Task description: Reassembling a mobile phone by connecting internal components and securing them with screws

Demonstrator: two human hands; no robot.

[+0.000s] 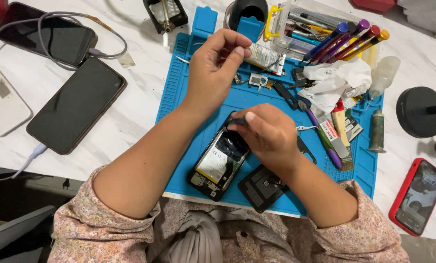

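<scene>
My right hand [269, 134] pinches a small dark tool on the top edge of the opened black phone [219, 163] below it, my left hand [215, 68] pinches something tiny above, so I should press gently.

Opened phone [219, 163] on the blue mat [179, 160]: its top end is hidden under the right hand [269, 134], and what those fingertips pinch there is too dark and small to tell. Left hand [215, 65], above the opened phone, fingers curled; anything between them too small to make out. Black back cover [261, 187], right of the opened phone, partly covered by the right wrist. Red item far upper left of the mat, cut by the frame edge. Small parts above the opened phone too tiny to identify.
</scene>
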